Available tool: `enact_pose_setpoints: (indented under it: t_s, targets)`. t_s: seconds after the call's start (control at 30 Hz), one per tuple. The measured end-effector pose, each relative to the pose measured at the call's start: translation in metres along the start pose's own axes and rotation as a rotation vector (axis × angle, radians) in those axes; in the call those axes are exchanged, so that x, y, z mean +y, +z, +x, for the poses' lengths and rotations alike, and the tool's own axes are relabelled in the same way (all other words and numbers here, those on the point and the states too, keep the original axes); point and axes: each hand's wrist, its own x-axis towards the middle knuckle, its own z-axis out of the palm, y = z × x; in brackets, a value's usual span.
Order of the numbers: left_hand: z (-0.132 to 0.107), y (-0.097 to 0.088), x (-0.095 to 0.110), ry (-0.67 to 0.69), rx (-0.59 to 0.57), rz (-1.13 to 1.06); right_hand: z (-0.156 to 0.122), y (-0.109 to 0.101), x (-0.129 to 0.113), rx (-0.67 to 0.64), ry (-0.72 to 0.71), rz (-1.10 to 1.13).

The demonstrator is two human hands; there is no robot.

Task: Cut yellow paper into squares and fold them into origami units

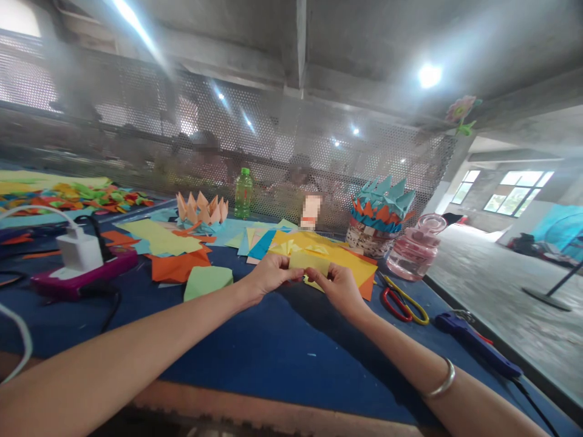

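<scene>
My left hand (269, 273) and my right hand (336, 285) pinch the two ends of a small folded strip of yellow paper (310, 262), held just above the blue table (282, 346). Both hands have their fingers closed on the strip. Behind it lies a yellow sheet (337, 255) with folded creases, resting on an orange sheet (367, 287). A silver bangle (443, 382) circles my right wrist.
Loose green, orange and blue paper sheets (182, 255) lie left. Scissors (403, 300) and a blue tool (476, 343) lie right, near a pink glass jar (416, 249) and a basket of folded paper (380, 218). A charger on a magenta box (82, 267), a green bottle (243, 193), a mesh screen behind.
</scene>
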Motion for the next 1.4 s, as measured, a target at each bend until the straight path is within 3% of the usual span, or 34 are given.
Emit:
enact_pose_setpoints:
  t_s: [0.3, 0.8, 1.1, 1.23, 1.4]
  targets:
    - [0.001, -0.003, 0.002, -0.060, 0.075, 0.114, 0.003, 0.000, 0.008, 0.013, -0.039, -0.104]
    - [0.001, -0.005, -0.001, 0.042, 0.058, 0.172, 0.006, -0.003, 0.009, 0.013, -0.072, -0.132]
    - [0.011, -0.020, -0.008, 0.094, 0.170, 0.195, 0.014, -0.014, 0.018, 0.118, -0.031, -0.165]
    - [0.008, -0.016, -0.004, 0.180, 0.129, 0.117, 0.015, -0.016, 0.020, 0.121, -0.025, -0.161]
    - [0.004, -0.006, -0.005, 0.206, -0.033, 0.171, 0.007, -0.005, 0.012, 0.029, -0.070, -0.111]
